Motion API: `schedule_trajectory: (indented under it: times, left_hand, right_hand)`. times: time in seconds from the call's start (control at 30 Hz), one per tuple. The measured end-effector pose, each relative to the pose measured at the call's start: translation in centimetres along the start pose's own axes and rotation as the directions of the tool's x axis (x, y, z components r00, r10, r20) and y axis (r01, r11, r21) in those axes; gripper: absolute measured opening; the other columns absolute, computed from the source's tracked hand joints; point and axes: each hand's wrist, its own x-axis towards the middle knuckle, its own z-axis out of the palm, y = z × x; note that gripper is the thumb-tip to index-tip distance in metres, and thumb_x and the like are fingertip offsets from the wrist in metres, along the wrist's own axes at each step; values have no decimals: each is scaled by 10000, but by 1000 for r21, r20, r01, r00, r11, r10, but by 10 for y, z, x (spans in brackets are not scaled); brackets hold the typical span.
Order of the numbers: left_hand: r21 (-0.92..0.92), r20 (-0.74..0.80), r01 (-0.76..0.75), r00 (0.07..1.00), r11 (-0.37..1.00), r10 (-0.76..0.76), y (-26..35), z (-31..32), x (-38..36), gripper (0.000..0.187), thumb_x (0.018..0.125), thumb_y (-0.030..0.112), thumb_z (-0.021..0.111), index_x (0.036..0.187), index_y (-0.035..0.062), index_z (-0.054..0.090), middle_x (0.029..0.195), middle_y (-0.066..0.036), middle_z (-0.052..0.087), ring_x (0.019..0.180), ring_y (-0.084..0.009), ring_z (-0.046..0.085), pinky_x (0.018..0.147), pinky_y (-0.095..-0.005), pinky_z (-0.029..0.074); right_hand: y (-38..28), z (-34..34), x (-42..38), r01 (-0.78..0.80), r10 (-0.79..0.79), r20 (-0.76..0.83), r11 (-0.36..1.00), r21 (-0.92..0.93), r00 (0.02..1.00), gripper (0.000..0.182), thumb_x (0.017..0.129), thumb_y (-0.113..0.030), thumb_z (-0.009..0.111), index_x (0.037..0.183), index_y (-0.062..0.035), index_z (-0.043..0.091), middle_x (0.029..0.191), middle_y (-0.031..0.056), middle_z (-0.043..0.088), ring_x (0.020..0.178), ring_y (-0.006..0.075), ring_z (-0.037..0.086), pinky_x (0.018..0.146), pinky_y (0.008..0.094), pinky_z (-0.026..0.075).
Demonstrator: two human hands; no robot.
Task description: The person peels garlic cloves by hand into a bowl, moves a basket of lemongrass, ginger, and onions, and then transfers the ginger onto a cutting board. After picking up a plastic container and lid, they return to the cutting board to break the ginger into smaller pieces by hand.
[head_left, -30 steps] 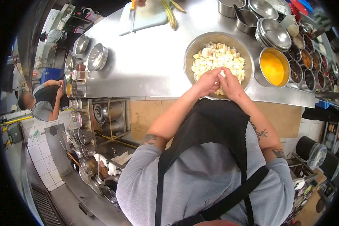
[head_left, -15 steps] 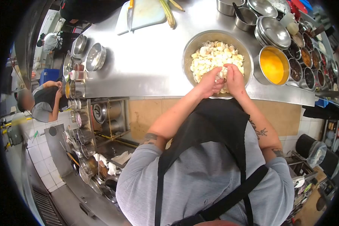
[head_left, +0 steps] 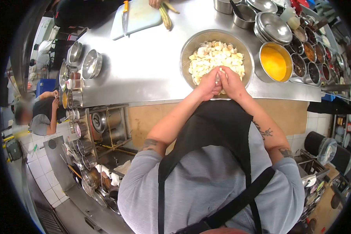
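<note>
Head view: pale cloves (head_left: 216, 56) heap in a round perforated bowl (head_left: 188, 50) on the steel counter (head_left: 144, 78), their long axes pointing every which way. They lie mostly beyond the left hand (head_left: 209, 85) and right hand (head_left: 232, 83), which meet over the near edge, fingers curled nearly closed; their grip hides any contents. Just right stands a pot (head_left: 263, 75) of orange liquid (head_left: 275, 63).
</note>
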Motion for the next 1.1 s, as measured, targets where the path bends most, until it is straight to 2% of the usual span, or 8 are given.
schedule_trajectory:
  times: [0.03, 0.2, 0.27, 0.5, 0.7, 0.8, 1.0, 1.1]
  left_hand:
    - [5, -17, 4, 1000, 1000, -4, 0, 1, 0, 335, 1010, 484, 429, 924, 169, 506, 667, 12, 409, 490, -76, 292, 419, -227, 224]
    - [23, 21, 3, 1000, 1000, -3, 2, 2, -2, 327, 1025, 469, 407, 974, 157, 494, 674, 13, 415, 496, -77, 302, 420, -226, 236]
    - [-58, 189, 32, 982, 998, -21, -3, -15, 7, 348, 1032, 467, 392, 967, 139, 488, 654, 25, 394, 493, -73, 308, 418, -221, 239]
    - [-94, 118, -42, 992, 995, 53, 0, -4, 2, 395, 1029, 488, 395, 870, 135, 475, 648, 28, 385, 483, -68, 317, 412, -209, 247]
    - [-82, 130, -4, 991, 997, 14, -2, -3, 3, 389, 1029, 487, 395, 872, 142, 478, 648, 28, 389, 476, -71, 322, 409, -211, 255]
    - [-103, 148, 31, 989, 994, -15, 2, 1, -1, 404, 1029, 489, 389, 863, 132, 481, 642, 30, 393, 478, -70, 323, 411, -213, 254]
    - [-202, 167, 46, 986, 978, -12, -1, -12, 10, 346, 1029, 494, 399, 1001, 159, 480, 655, 36, 400, 494, -60, 327, 424, -202, 244]
    - [-236, 43, -22, 999, 972, 33, 0, -7, 8, 321, 1030, 497, 400, 1089, 188, 465, 686, 36, 408, 501, -59, 333, 428, -199, 247]
  right_hand:
    - [-1, 0, -1, 43, -43, -5, 999, 29, 999, 305, 1009, -210, 488, 1168, 33, 583, 1001, 267, 659, 863, 392, 673, 780, 414, 527]
    - [-9, -4, -5, -76, 77, -10, 991, 108, 997, 262, 1025, -167, 410, 1097, 19, 579, 887, 245, 671, 806, 369, 684, 755, 416, 528]
    - [-9, -5, -4, -91, 97, -42, 988, 124, 994, 258, 1027, -168, 403, 1070, 17, 578, 844, 230, 674, 786, 360, 688, 745, 415, 527]
    - [-12, -9, -2, -181, 144, 130, 922, 344, 981, 290, 1004, -245, 530, 1123, 19, 514, 839, 215, 680, 729, 311, 703, 668, 409, 527]
    - [4, -4, 1, 72, -72, 13, 997, 4, 997, 230, 1002, -187, 494, 1115, 10, 524, 829, 235, 662, 724, 342, 690, 665, 414, 524]
    - [-2, -8, -1, -119, 121, -16, 986, 117, 992, 201, 1005, -167, 466, 1071, -1, 555, 812, 231, 652, 755, 343, 679, 697, 417, 515]
    - [8, -7, 7, -182, 204, -175, 974, 131, 963, 193, 997, -183, 505, 1040, -25, 608, 832, 201, 651, 785, 328, 662, 721, 391, 512]
    - [14, -3, 11, 52, -50, -256, 999, 0, 965, 239, 973, -236, 570, 1067, -27, 638, 938, 204, 654, 854, 339, 656, 736, 380, 508]
